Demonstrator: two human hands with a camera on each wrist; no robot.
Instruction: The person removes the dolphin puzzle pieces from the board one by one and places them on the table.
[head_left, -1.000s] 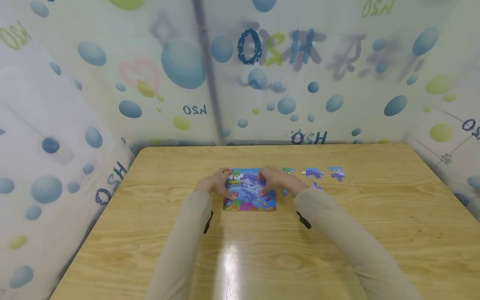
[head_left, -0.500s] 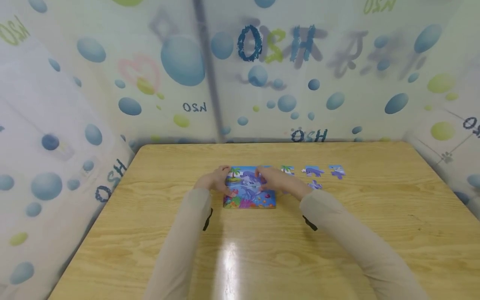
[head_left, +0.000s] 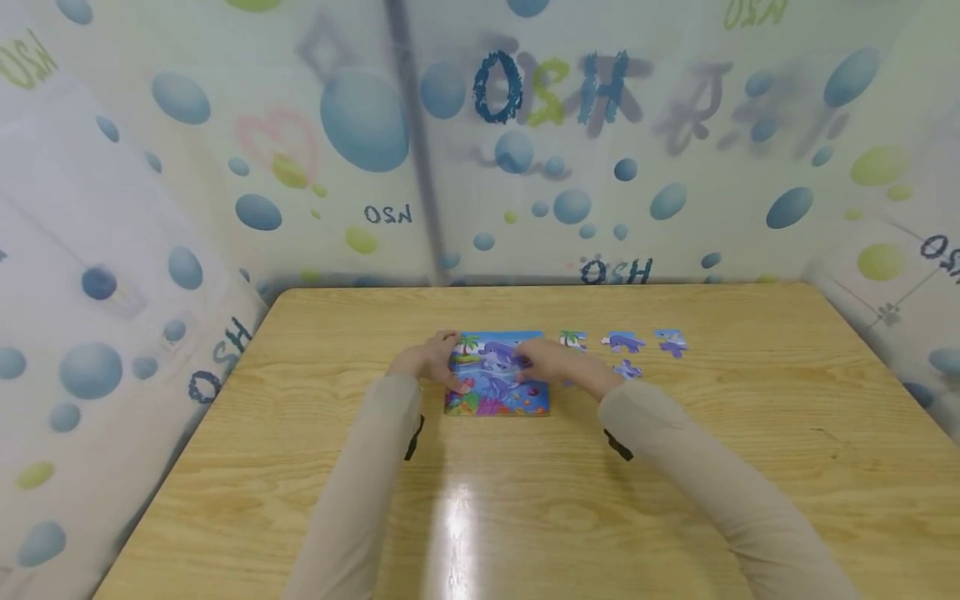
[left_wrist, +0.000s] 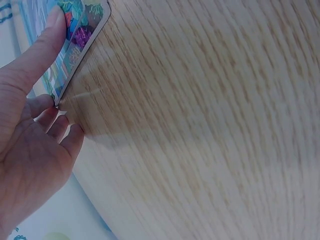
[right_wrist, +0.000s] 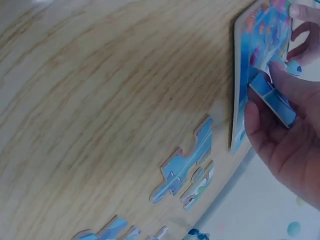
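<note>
A puzzle board [head_left: 495, 406] with a dolphin and sea picture lies flat on the table. My left hand [head_left: 429, 360] grips its left side, with the thumb [left_wrist: 45, 45] on the picture and the other fingers curled by the edge. Over the board's right part is my right hand [head_left: 564, 363]. In the right wrist view it pinches a blue puzzle piece [right_wrist: 272, 99] between thumb and fingers, tilted above the board. The fingers hide part of the piece, so its full outline cannot be made out.
To the board's right lie loose puzzle pieces: a palm-tree piece [head_left: 573, 340], a dolphin piece [head_left: 623, 342], a blue and purple piece [head_left: 672, 342] and a smaller purple piece [head_left: 627, 368]. A patterned curtain [head_left: 517, 208] stands behind the wooden table [head_left: 525, 500].
My right hand has shifted slightly right and covers more of a loose piece beside the board. The left hand keeps its place on the board. The head view has tilted a little.
</note>
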